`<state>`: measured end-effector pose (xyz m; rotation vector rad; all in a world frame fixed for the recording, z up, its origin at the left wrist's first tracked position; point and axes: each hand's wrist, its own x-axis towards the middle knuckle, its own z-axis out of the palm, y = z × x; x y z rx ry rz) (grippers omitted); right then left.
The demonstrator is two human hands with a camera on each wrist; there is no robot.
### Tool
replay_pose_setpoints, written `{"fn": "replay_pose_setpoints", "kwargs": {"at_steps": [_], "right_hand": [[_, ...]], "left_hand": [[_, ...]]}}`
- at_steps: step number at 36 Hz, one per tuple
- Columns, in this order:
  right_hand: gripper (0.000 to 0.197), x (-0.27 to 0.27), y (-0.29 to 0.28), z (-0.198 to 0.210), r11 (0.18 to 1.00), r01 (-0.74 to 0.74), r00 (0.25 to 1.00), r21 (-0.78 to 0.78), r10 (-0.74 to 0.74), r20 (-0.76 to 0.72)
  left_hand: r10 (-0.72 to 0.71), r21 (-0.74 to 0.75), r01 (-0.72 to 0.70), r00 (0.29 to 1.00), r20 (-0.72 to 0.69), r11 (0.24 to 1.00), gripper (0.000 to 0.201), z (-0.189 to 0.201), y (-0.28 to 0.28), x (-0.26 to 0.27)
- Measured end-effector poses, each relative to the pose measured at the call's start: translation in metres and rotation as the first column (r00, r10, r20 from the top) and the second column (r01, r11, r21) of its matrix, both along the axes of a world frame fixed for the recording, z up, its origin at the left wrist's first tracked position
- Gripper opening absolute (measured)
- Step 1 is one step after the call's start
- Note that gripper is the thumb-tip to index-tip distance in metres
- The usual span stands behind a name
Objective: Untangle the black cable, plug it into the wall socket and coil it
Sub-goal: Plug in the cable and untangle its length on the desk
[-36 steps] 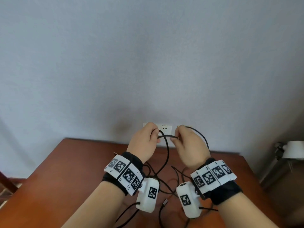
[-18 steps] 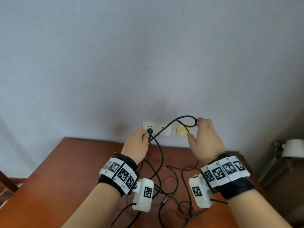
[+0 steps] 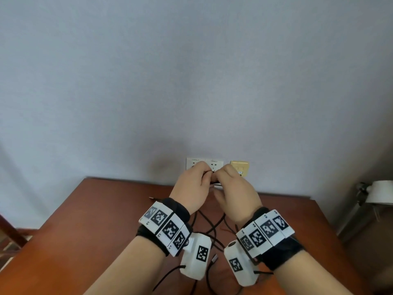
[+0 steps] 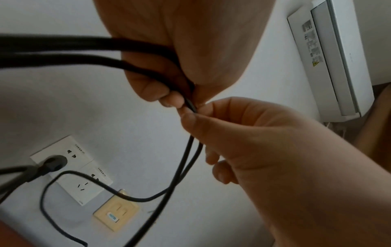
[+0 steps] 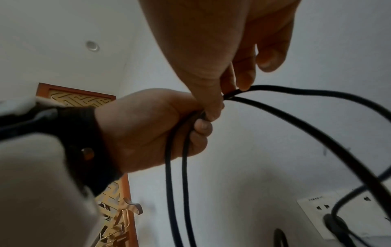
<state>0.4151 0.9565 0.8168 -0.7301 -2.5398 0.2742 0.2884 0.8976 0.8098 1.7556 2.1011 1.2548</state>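
The black cable (image 4: 184, 163) has its plug (image 4: 52, 163) seated in the left white wall socket (image 4: 69, 150). My left hand (image 3: 204, 173) grips two gathered strands of cable (image 5: 184, 167) in a fist just in front of the sockets. My right hand (image 3: 217, 177) touches it from the right and pinches the cable between thumb and forefinger (image 5: 230, 90) where the strands meet. Loops hang from both hands, and more cable (image 3: 212, 228) lies tangled on the table below the wrists.
The brown wooden table (image 3: 106, 220) stands against the grey wall. A second white socket (image 3: 214, 165) and a beige plate (image 3: 239, 167) sit right of the plugged one. A loose connector end (image 3: 214, 258) lies on the table. A white lamp (image 3: 380, 192) stands at the right.
Half a second ago my right hand was out to the right holding up a loop of cable. It has come back to my left hand, bringing that loop with it.
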Motion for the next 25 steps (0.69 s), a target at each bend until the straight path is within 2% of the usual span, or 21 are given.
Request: {"fn": "replay_pose_setpoints", "kwargs": {"at_steps": [4, 6, 11, 13, 16, 20, 23, 25], "right_hand": [[0.008, 0.001, 0.004, -0.005, 0.999, -0.035, 0.999, 0.005, 0.035, 0.011], [0.009, 0.002, 0.007, -0.009, 1.0, -0.027, 1.0, -0.008, 0.027, -0.012], [0.017, 0.008, 0.018, -0.011, 0.979, 0.076, 0.973, -0.187, -0.114, -0.202], [0.018, 0.011, 0.023, -0.004, 0.949, 0.097, 0.93, -0.301, -0.194, -0.313], [0.018, 0.015, 0.031, 0.01, 0.887, 0.085, 0.823, -0.454, -0.32, -0.47], [0.02, 0.019, 0.039, 0.027, 0.789, -0.096, 0.67, -0.607, -0.4, -0.626], [0.019, 0.022, 0.042, 0.033, 0.729, -0.203, 0.589, -0.654, -0.443, -0.676], [0.018, 0.024, 0.044, 0.032, 0.718, -0.175, 0.581, -0.674, -0.478, -0.659]], "left_hand": [[0.017, 0.0, -0.017, 1.0, 0.013, 1.0, 0.014, -0.005, -0.002, -0.004], [0.048, -0.007, -0.047, 0.998, 0.045, 0.999, 0.016, -0.007, -0.004, -0.007], [0.086, -0.053, -0.08, 0.988, 0.127, 0.995, 0.019, -0.005, -0.009, -0.016], [0.107, -0.064, -0.099, 0.984, 0.141, 0.993, 0.021, -0.007, -0.013, -0.02], [0.123, -0.093, -0.108, 0.975, 0.183, 0.99, 0.022, -0.011, -0.016, -0.024], [0.114, -0.12, -0.087, 0.966, 0.234, 0.989, 0.024, -0.018, -0.015, -0.023], [0.14, -0.112, -0.115, 0.959, 0.246, 0.987, 0.024, -0.021, -0.013, -0.027], [0.155, -0.101, -0.134, 0.959, 0.237, 0.986, 0.023, -0.022, -0.012, -0.028]]}}
